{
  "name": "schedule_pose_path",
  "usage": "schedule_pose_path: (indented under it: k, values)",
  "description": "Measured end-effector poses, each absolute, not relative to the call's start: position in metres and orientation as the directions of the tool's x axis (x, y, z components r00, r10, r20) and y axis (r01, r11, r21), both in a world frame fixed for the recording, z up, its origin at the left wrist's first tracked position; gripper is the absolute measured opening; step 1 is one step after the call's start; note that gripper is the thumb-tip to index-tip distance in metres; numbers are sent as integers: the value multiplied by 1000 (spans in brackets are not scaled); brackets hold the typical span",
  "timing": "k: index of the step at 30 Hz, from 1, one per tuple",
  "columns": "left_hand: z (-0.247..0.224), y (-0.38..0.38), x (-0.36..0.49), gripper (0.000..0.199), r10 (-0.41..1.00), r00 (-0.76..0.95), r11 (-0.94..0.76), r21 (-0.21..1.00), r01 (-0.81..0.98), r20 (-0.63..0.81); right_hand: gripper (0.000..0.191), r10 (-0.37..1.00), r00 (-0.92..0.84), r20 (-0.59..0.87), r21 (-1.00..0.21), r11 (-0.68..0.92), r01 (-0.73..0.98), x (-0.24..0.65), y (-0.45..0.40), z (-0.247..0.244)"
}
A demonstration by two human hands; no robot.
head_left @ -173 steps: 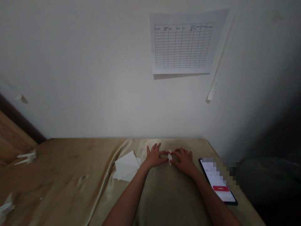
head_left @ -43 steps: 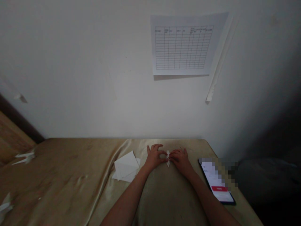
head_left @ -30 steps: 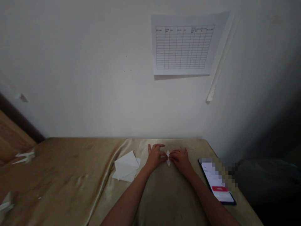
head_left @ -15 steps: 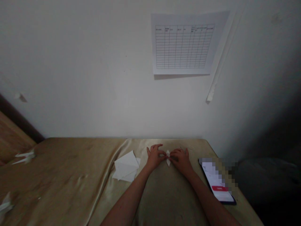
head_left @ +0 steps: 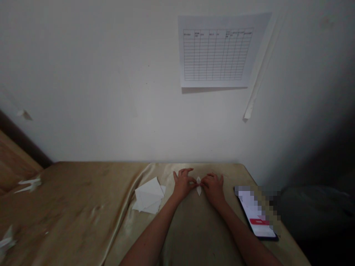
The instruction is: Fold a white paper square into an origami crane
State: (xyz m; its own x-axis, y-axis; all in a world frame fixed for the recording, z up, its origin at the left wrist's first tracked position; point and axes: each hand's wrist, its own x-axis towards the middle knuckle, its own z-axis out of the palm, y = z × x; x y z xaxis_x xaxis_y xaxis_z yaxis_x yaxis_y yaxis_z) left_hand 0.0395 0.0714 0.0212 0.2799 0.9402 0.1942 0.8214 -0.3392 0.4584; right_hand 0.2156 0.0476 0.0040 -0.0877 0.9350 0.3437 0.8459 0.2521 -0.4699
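Observation:
A small folded piece of white paper, narrow and pointed at both ends, is between my hands on the gold cloth. My left hand pinches its left side with thumb and forefinger, the other fingers raised and spread. From the other side my right hand pinches the same paper, fingertips close to those of the left. The fingertips cover the paper's middle. Left of my left forearm lies a loose pile of white paper sheets.
A phone with a lit screen lies right of my right forearm. Folded white paper figures rest at the table's far left. The satin-like gold tablecloth has a raised crease. A printed table sheet hangs on the wall behind.
My right hand has shifted very slightly, its fingertips now higher on the folded paper. My left hand and the paper stay in nearly the same place.

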Motion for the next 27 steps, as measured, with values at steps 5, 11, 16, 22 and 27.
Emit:
schedule_pose_path:
  k: [5,11,16,22,27]
  values:
    - [23,71,41,10,944,277,-329,462,824,178,21,947,-51,318,-482,207,852,213,49,0]
    - [20,72,44,9,955,252,-297,459,837,158,22,951,7,310,-476,149,867,213,50,-4]
    - [17,73,47,10,960,240,-278,452,848,142,21,936,14,353,-474,166,865,214,51,-6]
    - [13,75,49,8,962,225,-271,464,843,154,20,939,14,344,-451,152,880,211,50,-4]
    - [18,74,50,10,968,216,-251,483,839,129,19,944,4,329,-434,148,889,211,50,-2]
